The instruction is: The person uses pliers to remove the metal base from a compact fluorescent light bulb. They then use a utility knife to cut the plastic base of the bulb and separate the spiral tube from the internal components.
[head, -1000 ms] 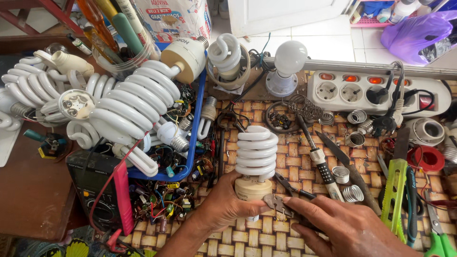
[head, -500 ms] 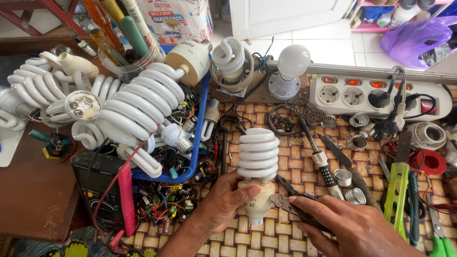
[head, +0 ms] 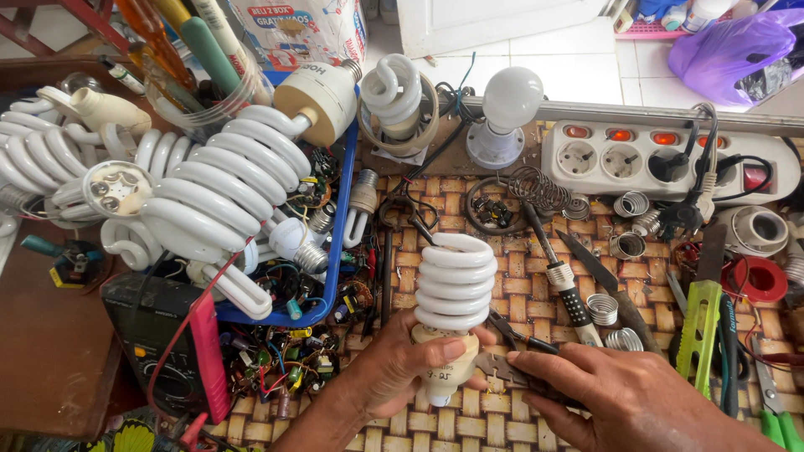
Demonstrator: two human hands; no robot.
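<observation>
At the far left, a heap of white spiral lamps runs off the frame edge, so its full extent cannot be seen. Beside it a blue tray holds large spiral bulbs, small bulbs and loose circuit parts; its left wall is hidden under them. Below, a dark multimeter lies partly under a red lead.

At centre, the left hand is wrapped around the cream base of a white spiral bulb, thumb pressed on its front, holding it upright just above the woven worktop. The base's lower end is covered by the fingers. The right hand pinches small pliers whose tip touches the base; its handles are hidden in the palm.

Right of these sit a white power strip and a green tool, with a purple bag cut off at the top.
</observation>
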